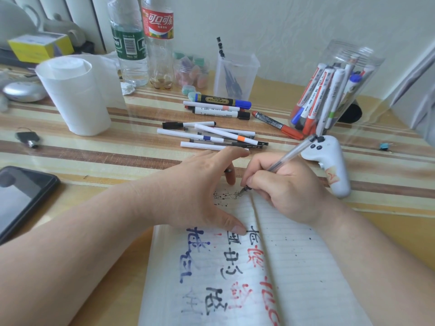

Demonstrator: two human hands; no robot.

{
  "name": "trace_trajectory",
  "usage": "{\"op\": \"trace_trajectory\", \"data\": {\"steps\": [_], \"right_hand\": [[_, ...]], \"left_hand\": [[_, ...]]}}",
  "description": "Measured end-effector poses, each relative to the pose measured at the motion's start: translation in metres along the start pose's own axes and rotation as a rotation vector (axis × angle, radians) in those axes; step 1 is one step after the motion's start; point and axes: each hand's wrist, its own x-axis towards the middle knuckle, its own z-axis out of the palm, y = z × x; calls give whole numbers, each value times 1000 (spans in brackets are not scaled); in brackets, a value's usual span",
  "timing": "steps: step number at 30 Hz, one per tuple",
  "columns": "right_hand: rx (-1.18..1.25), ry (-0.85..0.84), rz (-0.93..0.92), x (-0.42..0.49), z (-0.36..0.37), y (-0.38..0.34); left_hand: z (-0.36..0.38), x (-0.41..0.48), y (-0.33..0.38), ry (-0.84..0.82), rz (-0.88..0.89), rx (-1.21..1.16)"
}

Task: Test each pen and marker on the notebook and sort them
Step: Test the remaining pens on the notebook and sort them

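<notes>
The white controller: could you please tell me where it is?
Head view, right side: the white controller lies beside the right hand, just before the clear marker jar.

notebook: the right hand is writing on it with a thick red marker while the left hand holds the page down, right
Not quite: the head view shows the right hand gripping a thin clear pen, not a thick red marker. Its tip is on the notebook and the left hand does press the page down.

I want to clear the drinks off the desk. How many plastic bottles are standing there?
2: a green-labelled bottle at the back of the desk, and a red-labelled bottle just right of it.
</notes>
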Motion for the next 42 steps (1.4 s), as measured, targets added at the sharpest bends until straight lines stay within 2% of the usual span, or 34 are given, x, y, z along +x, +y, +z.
{"op": "trace_trajectory", "data": {"steps": [6,12,14,21,31,37,42], "right_hand": [[-21,4,-19,0,-1,-3],[368,112,-13,-3,-2,1],[408,99,-48,-3,-2,2],[343,108,-160,-5,-1,1],[217,104,-100,-8,1,1],[259,158,-87,-7,1,-1],[293,218,-71,-5,4,-3]], "left_hand": [[0,0,0,3,1,-4],[1,-2,1,42,8,-98],[2,-4,1,68,16,-142],[-2,-4,3,83,37,-161],[1,-4,3,82,83,-155],[5,-4,1,201,198,-264],[7,-3,1,307,188,-481]]}}
